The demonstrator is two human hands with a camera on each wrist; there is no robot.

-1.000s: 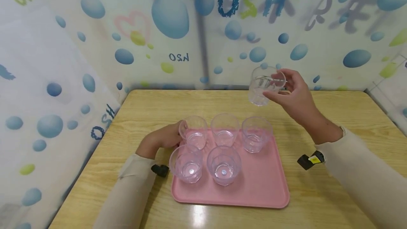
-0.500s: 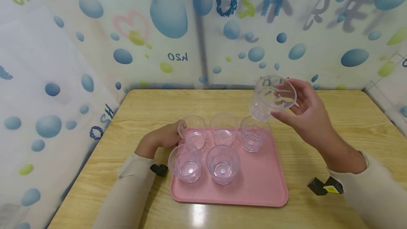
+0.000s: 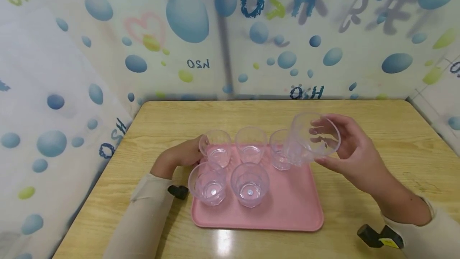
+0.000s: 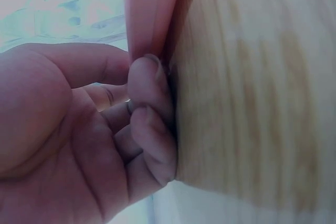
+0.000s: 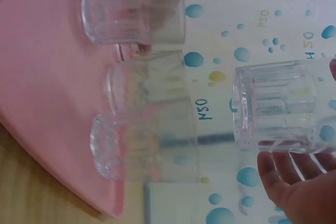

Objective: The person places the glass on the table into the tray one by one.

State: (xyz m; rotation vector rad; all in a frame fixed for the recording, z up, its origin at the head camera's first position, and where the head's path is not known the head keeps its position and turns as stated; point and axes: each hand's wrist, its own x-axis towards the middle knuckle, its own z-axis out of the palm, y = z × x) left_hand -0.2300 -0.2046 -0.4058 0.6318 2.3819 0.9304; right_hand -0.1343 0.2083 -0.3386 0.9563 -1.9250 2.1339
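My right hand (image 3: 355, 151) grips a clear plastic cup (image 5: 278, 106), tilted with its mouth toward me, above the far right of a pink tray (image 3: 291, 207). In the head view it partly covers a standing cup (image 3: 280, 159). My left hand (image 3: 185, 153) holds the tray's left edge; the left wrist view shows the thumb and curled fingers (image 4: 149, 85) at the rim, against the table. On the tray stand several more upright clear cups: a back left cup (image 3: 217, 155), a back middle cup (image 3: 250, 147), a front left cup (image 3: 212, 189) and a front middle cup (image 3: 249, 189).
The tray lies on a light wooden table (image 3: 143, 231). A wall covering (image 3: 215, 51) printed with blue and green drops stands behind the table's far edge and along its left side.
My right hand has brought the cup down and nearer, slightly to the right, tilting its mouth toward me. My left hand and the tray's cups stay where they were.
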